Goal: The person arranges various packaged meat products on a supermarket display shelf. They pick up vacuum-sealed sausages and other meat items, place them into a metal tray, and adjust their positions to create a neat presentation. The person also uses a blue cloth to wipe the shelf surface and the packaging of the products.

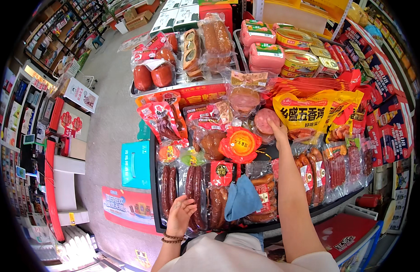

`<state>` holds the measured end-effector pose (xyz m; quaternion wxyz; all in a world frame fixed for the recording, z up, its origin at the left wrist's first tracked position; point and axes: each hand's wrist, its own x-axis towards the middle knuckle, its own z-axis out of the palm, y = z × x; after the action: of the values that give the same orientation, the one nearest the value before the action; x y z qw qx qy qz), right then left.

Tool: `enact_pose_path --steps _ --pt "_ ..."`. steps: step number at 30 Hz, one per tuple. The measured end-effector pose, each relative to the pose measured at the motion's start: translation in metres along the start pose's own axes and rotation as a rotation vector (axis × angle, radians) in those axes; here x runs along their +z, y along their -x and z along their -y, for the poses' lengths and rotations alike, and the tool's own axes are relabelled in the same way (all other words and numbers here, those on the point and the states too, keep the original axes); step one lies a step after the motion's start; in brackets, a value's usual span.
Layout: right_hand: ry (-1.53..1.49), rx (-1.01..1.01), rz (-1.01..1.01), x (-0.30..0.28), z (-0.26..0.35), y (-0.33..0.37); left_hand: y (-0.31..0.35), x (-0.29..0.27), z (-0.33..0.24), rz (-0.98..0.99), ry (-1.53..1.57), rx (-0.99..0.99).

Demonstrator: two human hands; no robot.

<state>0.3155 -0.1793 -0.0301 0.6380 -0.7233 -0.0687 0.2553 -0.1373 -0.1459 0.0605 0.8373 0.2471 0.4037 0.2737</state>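
Note:
My right hand reaches far over the display tray and grips the right edge of a round, pink piece of ham. A yellow bag of packaged meat stands just right of it, and a red package with a round orange label lies to its lower left. My left hand, with a beaded bracelet at the wrist, hovers by the tray's near edge beside a pack of long dark sausages. Its fingers are loosely bent and apart, holding nothing. A blue cloth lies over the front packs between my arms.
Vacuum-packed sausages line the front right. Behind, a raised tray holds red round meats and pink luncheon packs beside yellow cans. A turquoise box stands left of the tray. Shelves line the far left.

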Motion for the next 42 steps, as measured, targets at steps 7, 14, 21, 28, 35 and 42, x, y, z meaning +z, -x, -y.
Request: enact_pose_path --steps 7,14,21,28,35,42 --pt "0.081 0.037 0.203 -0.021 -0.003 0.001 -0.005 0.002 0.009 -0.011 0.023 -0.026" --pt "0.118 0.035 0.219 -0.017 -0.004 0.007 -0.01 0.009 0.004 0.011 -0.009 -0.028" --pt "0.328 -0.077 0.221 -0.019 -0.009 0.008 -0.012 0.012 0.005 0.042 -0.015 -0.045" --pt "0.871 -0.251 -0.2 0.004 0.032 0.08 -0.005 0.016 0.0 0.06 -0.016 0.003" --pt "0.591 -1.001 -0.333 0.054 0.135 0.086 0.0 0.001 -0.001 0.05 0.015 0.011" --pt "0.892 -1.192 -0.355 0.066 0.188 0.045 0.005 0.007 -0.005 0.079 0.041 0.065"
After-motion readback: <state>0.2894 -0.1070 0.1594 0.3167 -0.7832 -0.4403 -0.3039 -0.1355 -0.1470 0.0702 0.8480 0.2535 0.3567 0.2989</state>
